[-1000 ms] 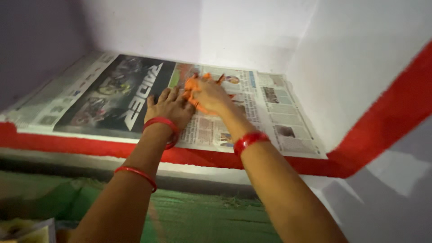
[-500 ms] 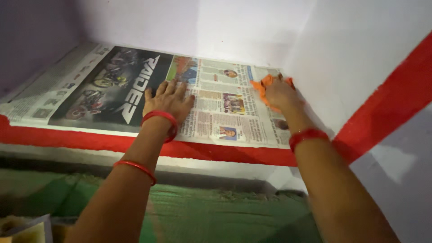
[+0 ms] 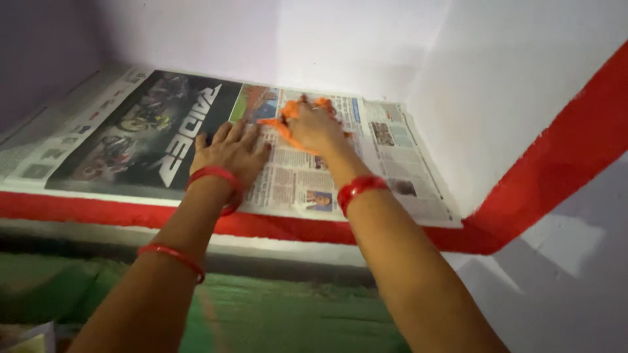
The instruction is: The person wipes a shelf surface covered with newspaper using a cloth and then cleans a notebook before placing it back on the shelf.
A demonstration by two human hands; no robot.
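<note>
On the white, red-edged wall shelf [image 3: 392, 232] the newspaper [image 3: 163, 131] already lies spread flat, your left hand [image 3: 229, 151] pressing it open-palmed, your right hand [image 3: 317, 127] clutching the orange cloth [image 3: 282, 125] mid-sheet, so wiping looks underway, the far-right part seemingly left.

No packages, labels, signs or screens show. The only printed thing is a spread newspaper [image 3: 314, 176] lining the shelf [image 3: 98, 208], dark picture page left, pale columned page right.

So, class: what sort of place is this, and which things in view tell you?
Probably a built-in wall shelf in a home: a painted alcove with white walls, a red-edged ledge, and a newspaper spread as a liner.
</note>
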